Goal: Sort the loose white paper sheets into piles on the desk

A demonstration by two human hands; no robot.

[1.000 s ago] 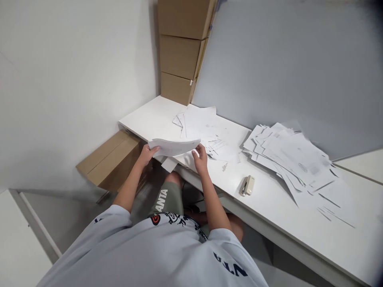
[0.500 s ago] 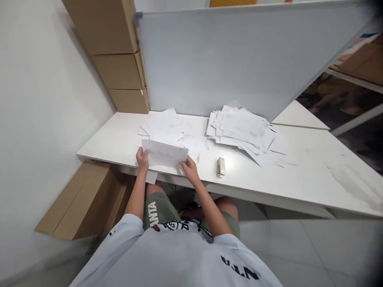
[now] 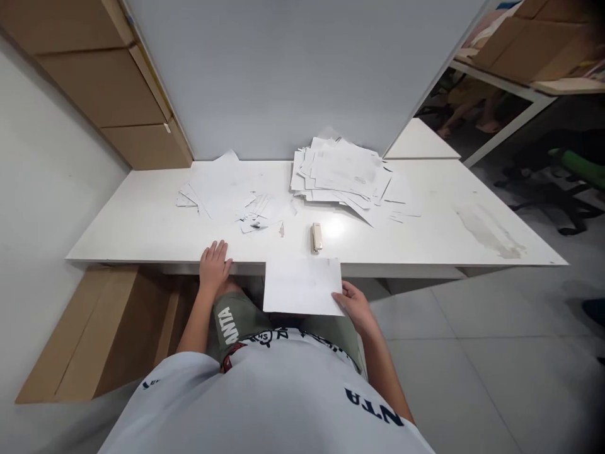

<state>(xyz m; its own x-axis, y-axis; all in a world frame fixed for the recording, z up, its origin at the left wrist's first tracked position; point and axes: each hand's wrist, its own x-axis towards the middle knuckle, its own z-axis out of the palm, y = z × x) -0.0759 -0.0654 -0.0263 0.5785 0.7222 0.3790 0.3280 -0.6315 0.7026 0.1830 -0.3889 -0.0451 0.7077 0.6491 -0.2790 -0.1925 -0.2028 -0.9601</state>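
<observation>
My right hand (image 3: 354,304) pinches the lower right corner of a white sheet of paper (image 3: 302,287), which spreads out at the front edge of the white table (image 3: 118,217). My left hand (image 3: 215,263) lies flat at that same edge with its fingers stretched out, holding nothing. Behind the sheet stands a cream stapler (image 3: 316,238). A thick, uneven pile of papers (image 3: 347,167) rests at the back, right of the middle. Loose sheets (image 3: 222,186) and small paper scraps (image 3: 258,214) lie at the back left.
A grey-white panel (image 3: 302,75) rises behind the table. Cardboard boxes (image 3: 104,88) are stacked at the left back, and an open carton (image 3: 94,334) stands below the table's left end. At the far right, another person's legs (image 3: 467,116) show under a second table.
My left hand has let go of the paper and rests on the table edge. My right hand has moved the sheet right and towards me. The view has shifted.
</observation>
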